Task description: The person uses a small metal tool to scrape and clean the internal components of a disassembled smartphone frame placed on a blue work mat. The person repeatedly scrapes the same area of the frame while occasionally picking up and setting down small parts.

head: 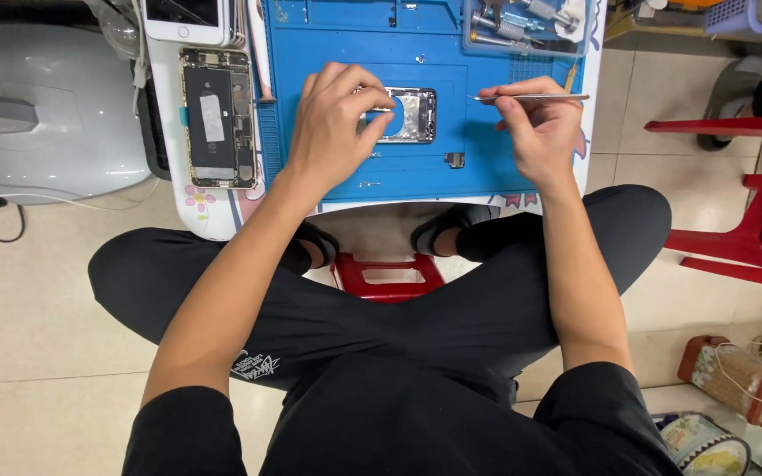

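Head view: two hands worked on one small silver metal phone frame on a blue rubber repair mat.

Left hand pinched the frame's edge, steadying it at mat centre; right hand, at three o'clock, pinched one pair of thin steel tweezers. Judged mid-disassembly; next calls for a fine tip placement. One opened phone lay at nine o'clock.
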